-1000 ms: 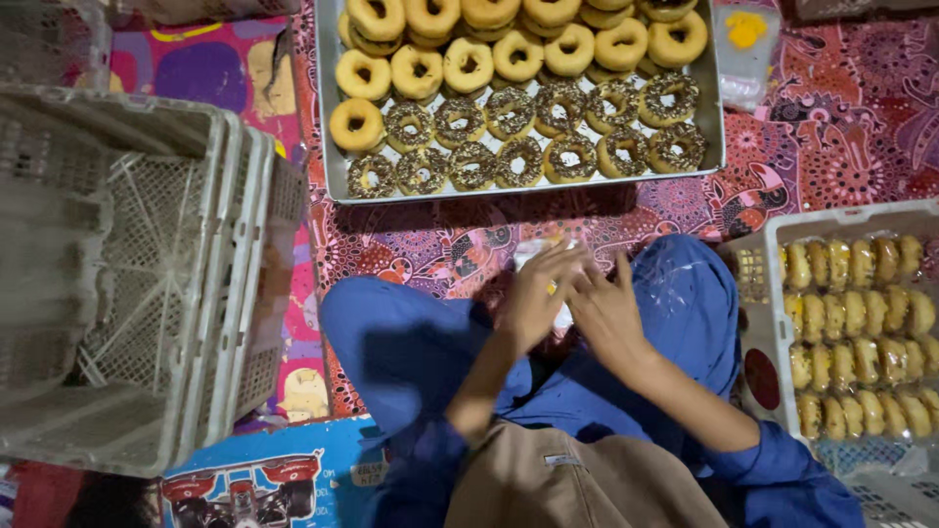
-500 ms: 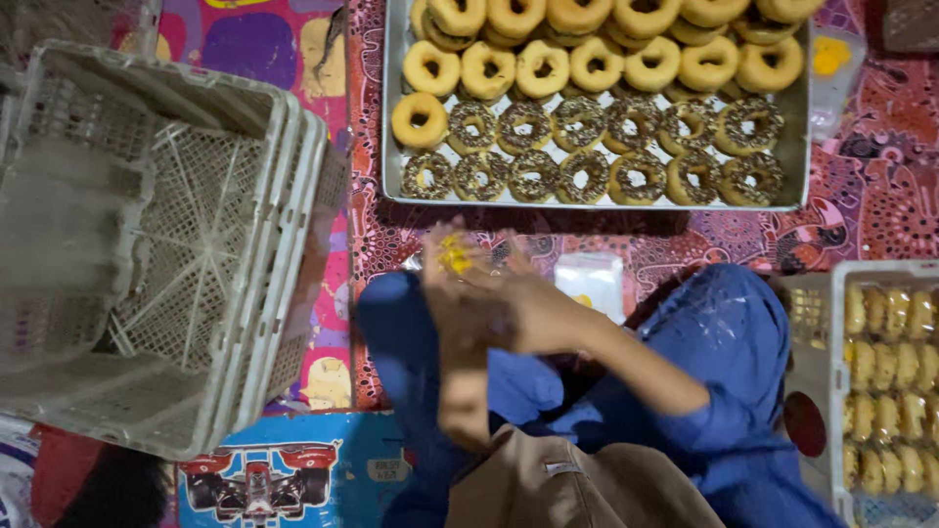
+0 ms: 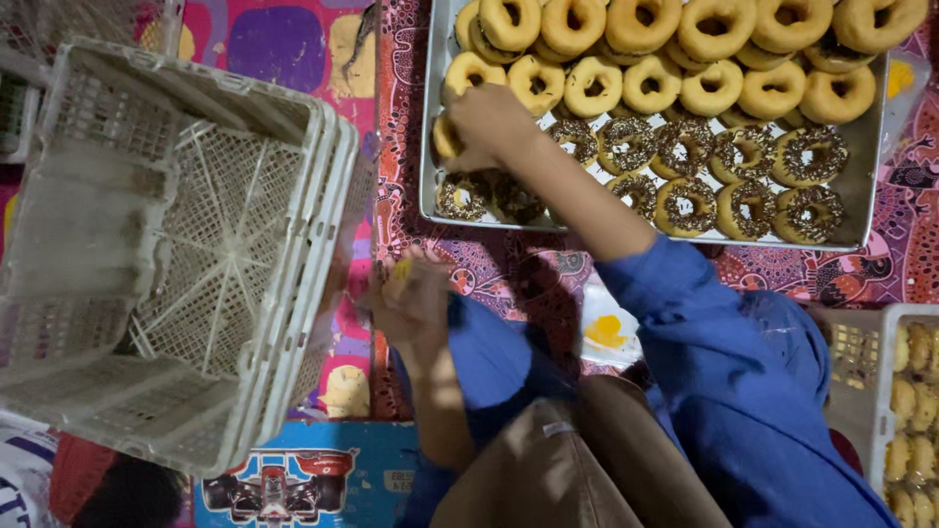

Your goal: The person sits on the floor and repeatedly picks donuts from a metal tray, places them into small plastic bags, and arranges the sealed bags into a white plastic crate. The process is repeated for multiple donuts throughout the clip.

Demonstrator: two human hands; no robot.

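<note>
While the right hand grips a plain donut at the metal tray's left side, the left hand (blurry, can't tell its grip) sits near white crates.

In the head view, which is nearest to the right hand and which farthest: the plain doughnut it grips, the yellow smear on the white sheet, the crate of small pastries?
From the right hand:
1. Plain doughnut, under its fingers at the tray's left edge.
2. Yellow smear, lower, near the blue sleeve.
3. Crate of small pastries, far lower right.
</note>
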